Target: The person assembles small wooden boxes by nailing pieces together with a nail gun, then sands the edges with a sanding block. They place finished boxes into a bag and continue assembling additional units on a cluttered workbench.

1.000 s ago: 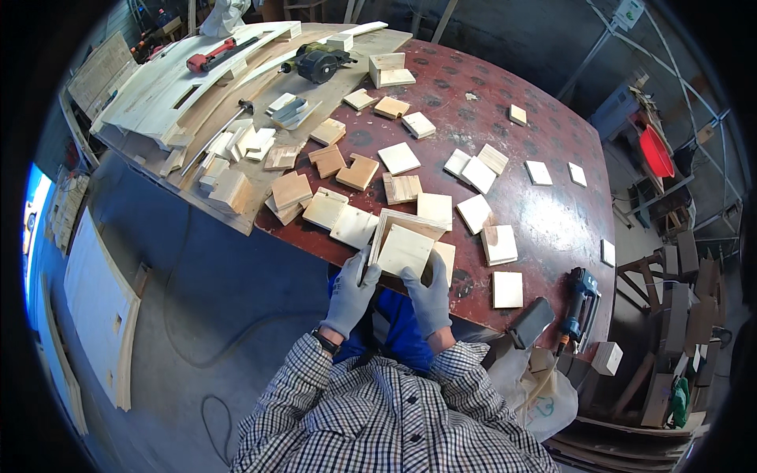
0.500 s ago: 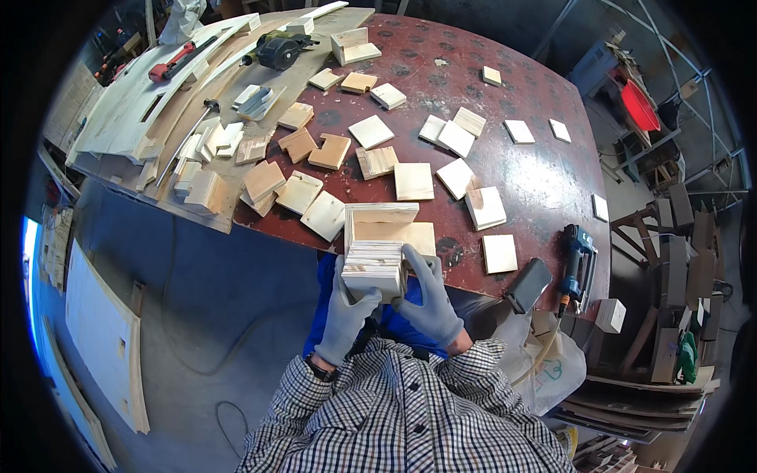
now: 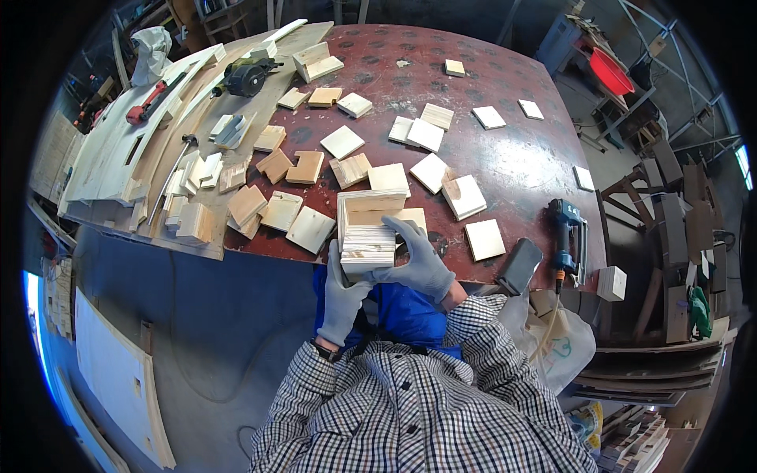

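A neat stack of thin square plywood pieces [image 3: 369,246] is gripped between my two gloved hands at the table's front edge. My left hand [image 3: 343,298] wraps its left side and lower front. Along the right side and front lies my right hand [image 3: 419,266], its fingers bent around the stack. Directly behind the stack stands an L-shaped wooden corner piece [image 3: 377,203]; whether the stack touches it I cannot tell. Pale square wood blocks lie beyond, among them a block [image 3: 388,178] just behind the corner piece and a notched block [image 3: 305,167] farther left.
Near the right edge of the dark red table [image 3: 524,162] rest a nail gun [image 3: 563,236] with a hose and a dark flat case [image 3: 520,265]. On boards at the left are a circular saw [image 3: 247,76], a hammer [image 3: 189,140] and a red tool [image 3: 147,102].
My right hand has shifted inward across the front of the stack, its thumb side nearer my left hand. The stack is still held. The whole view has turned slightly.
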`<action>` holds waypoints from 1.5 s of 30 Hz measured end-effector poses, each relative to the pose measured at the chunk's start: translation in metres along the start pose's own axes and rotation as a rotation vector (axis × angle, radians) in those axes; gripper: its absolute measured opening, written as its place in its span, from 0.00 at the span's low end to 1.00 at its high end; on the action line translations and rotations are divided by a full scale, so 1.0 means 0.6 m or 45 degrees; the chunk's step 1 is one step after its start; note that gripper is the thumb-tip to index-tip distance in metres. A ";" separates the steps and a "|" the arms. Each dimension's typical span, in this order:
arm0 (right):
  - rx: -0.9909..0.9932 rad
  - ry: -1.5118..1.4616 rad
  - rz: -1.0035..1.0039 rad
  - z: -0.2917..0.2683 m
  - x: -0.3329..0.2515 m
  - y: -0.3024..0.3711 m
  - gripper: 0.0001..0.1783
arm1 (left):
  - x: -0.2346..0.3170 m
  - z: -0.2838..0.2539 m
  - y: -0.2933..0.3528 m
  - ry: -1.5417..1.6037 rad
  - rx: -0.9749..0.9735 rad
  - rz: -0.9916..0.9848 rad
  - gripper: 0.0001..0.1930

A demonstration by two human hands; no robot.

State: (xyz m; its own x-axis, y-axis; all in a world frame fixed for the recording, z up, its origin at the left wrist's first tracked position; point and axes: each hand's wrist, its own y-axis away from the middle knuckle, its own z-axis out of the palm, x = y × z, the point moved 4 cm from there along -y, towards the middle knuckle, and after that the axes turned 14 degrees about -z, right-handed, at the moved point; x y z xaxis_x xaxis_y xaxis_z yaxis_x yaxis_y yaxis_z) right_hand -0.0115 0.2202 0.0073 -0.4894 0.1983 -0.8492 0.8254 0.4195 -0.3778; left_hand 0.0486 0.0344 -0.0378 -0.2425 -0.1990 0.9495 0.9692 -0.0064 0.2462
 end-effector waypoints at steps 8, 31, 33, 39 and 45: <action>0.146 -0.166 -0.293 -0.024 -0.112 0.050 0.55 | -0.006 -0.074 0.099 0.052 -0.022 -0.013 0.55; 0.154 -0.820 -0.176 0.025 -0.117 0.078 0.67 | 0.150 -0.020 0.090 -0.402 -0.112 0.660 0.66; 0.060 -0.484 -0.277 0.012 -0.129 0.068 0.69 | 0.155 -0.020 0.100 -0.416 -0.079 0.718 0.60; -0.203 0.213 -0.633 0.003 -0.173 0.030 0.74 | 0.135 -0.021 0.109 -0.616 -0.104 0.845 0.57; 0.072 0.116 -0.707 0.019 -0.172 0.046 0.68 | 0.125 -0.012 0.116 -0.502 -0.167 0.756 0.55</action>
State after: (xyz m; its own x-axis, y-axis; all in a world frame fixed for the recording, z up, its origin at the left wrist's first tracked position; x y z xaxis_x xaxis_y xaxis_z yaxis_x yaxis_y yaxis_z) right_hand 0.0650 0.2015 0.0801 -0.8747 0.0380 -0.4832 0.4498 0.4351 -0.7800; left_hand 0.0984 0.0121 0.0492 0.3530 0.1626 0.9214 0.9334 -0.1291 -0.3348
